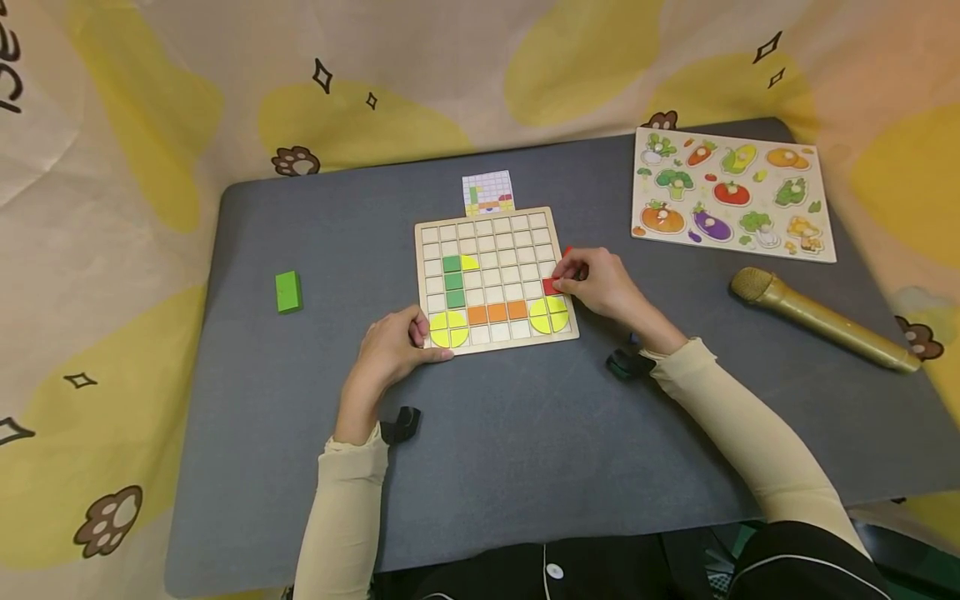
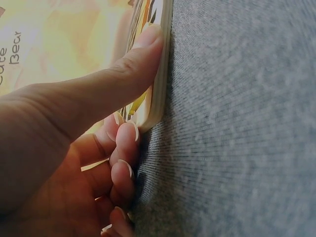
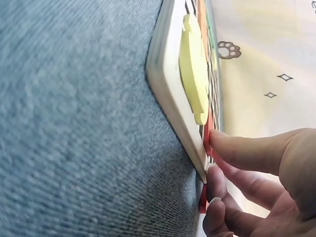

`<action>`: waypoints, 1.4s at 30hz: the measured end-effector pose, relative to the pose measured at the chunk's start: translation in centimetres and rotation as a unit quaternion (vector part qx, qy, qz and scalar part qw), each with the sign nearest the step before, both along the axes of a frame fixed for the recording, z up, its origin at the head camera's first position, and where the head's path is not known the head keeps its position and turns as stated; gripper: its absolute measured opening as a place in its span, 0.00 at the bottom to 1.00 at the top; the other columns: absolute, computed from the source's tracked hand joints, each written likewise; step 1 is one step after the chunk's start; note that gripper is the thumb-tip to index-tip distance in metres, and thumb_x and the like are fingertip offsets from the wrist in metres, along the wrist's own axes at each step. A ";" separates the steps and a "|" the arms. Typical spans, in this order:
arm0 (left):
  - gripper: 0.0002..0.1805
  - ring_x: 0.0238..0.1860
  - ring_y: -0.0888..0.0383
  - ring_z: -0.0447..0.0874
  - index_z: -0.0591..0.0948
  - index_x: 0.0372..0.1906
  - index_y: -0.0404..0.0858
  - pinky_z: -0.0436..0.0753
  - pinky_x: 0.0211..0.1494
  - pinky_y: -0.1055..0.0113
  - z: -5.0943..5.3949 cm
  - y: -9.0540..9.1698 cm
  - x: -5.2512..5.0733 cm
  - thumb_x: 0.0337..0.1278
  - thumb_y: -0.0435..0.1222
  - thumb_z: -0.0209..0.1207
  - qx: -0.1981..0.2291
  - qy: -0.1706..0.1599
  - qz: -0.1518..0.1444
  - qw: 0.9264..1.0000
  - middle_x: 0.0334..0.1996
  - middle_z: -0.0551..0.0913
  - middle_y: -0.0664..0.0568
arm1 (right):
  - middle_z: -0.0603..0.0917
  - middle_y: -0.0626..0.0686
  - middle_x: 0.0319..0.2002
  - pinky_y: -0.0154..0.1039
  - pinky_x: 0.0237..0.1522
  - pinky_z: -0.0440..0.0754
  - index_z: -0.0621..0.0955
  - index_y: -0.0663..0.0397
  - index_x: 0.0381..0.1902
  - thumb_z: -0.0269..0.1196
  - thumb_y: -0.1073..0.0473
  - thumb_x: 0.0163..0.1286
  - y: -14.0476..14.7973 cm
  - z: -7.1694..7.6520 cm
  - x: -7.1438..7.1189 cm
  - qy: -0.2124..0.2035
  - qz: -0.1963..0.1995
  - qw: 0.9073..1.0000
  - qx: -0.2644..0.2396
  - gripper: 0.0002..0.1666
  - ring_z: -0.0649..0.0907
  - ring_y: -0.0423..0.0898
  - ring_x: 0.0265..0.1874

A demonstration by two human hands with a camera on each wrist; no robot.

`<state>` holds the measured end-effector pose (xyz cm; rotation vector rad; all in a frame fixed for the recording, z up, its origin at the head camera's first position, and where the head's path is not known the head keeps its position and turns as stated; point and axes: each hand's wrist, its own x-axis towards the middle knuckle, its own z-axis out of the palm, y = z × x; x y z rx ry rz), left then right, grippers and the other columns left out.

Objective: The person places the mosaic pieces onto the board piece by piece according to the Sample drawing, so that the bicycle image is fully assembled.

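A wooden grid board [image 1: 492,277] lies on the grey table with green squares [image 1: 453,281], orange squares [image 1: 497,312], a yellow quarter-round piece [image 1: 469,262] and two yellow circles of quarter pieces [image 1: 449,329] on it. At its near left corner my left hand [image 1: 392,343] grips the rim, thumb along the front edge and fingers bent by the side. My right hand [image 1: 597,283] pinches a red square tile [image 1: 551,287] at the right edge, above the right yellow circle. Beyond those fingers another red piece [image 1: 567,250] shows, partly hidden. In the right wrist view, the thumb touches the red tile [image 3: 208,140].
A small pattern card [image 1: 487,192] lies against the board's far edge. To the left stands a green block [image 1: 288,292]. A vegetable puzzle board [image 1: 750,193] and a gold microphone [image 1: 825,321] lie at the right. Printed cloth [image 1: 420,50] hangs behind the table.
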<state>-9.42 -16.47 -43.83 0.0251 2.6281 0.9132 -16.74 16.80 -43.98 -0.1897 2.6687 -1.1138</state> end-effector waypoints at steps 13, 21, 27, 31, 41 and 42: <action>0.27 0.33 0.52 0.69 0.74 0.36 0.40 0.63 0.42 0.60 -0.1 0.0 0.1 0.48 0.46 0.82 -0.003 -0.003 -0.003 1.000 0.28 0.73 0.51 | 0.84 0.60 0.40 0.42 0.40 0.70 0.84 0.61 0.42 0.75 0.60 0.68 1.0 0.1 -0.9 0.019 -0.030 0.999 0.011 0.12 0.77 0.52 0.36; 0.27 0.33 0.52 0.69 0.74 0.36 0.41 0.63 0.43 0.59 -0.1 0.1 0.1 0.48 0.46 0.82 -0.002 -0.003 -0.002 1.000 0.29 0.73 0.51 | 0.83 0.62 0.41 0.41 0.40 0.70 0.82 0.63 0.49 0.72 0.59 0.71 1.9 -0.3 -2.3 0.027 -0.057 0.998 0.019 0.15 0.77 0.52 0.35; 0.27 0.34 0.51 0.69 0.74 0.35 0.41 0.63 0.43 0.60 0.0 0.0 0.1 0.47 0.46 0.83 0.000 -0.003 0.001 1.000 0.29 0.74 0.51 | 0.82 0.62 0.42 0.43 0.41 0.70 0.83 0.64 0.50 0.69 0.59 0.73 1.5 -0.4 -2.8 0.012 -0.050 0.998 0.030 0.15 0.78 0.54 0.38; 0.27 0.33 0.52 0.69 0.74 0.35 0.41 0.64 0.42 0.60 0.1 0.1 0.2 0.47 0.46 0.83 0.000 -0.002 0.000 1.000 0.29 0.74 0.51 | 0.84 0.64 0.42 0.42 0.42 0.71 0.82 0.65 0.47 0.69 0.62 0.72 1.3 -0.3 -2.8 0.018 -0.052 0.998 0.023 0.12 0.79 0.54 0.38; 0.28 0.33 0.51 0.70 0.73 0.35 0.41 0.63 0.42 0.60 0.0 0.0 0.0 0.47 0.47 0.83 0.000 0.001 -0.002 1.000 0.29 0.74 0.51 | 0.86 0.63 0.40 0.37 0.35 0.69 0.86 0.63 0.46 0.68 0.61 0.74 0.5 0.5 -2.3 0.044 -0.063 0.997 -0.021 0.09 0.76 0.49 0.33; 0.28 0.33 0.51 0.70 0.73 0.35 0.41 0.63 0.42 0.60 0.0 0.0 0.0 0.47 0.47 0.83 0.000 0.001 -0.002 1.000 0.29 0.74 0.51 | 0.87 0.62 0.40 0.37 0.35 0.70 0.86 0.62 0.46 0.68 0.61 0.74 0.3 0.6 -2.2 0.043 -0.060 0.997 -0.021 0.09 0.76 0.49 0.33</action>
